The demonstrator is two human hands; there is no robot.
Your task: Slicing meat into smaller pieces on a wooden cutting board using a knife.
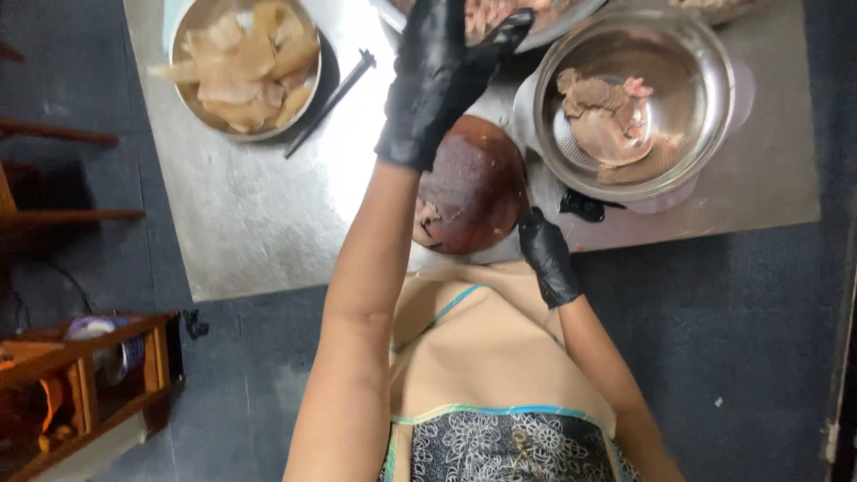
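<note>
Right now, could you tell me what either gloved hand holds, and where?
The right hand grips the round wooden board by its near edge; the left hand holds nothing visible.

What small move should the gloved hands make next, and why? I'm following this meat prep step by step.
Probably bring the raised left hand down to the meat piece at the near edge of the round wooden board. The right hand rests at the board's rim, and the board otherwise looks bare, with more meat in the steel bowl.
</note>
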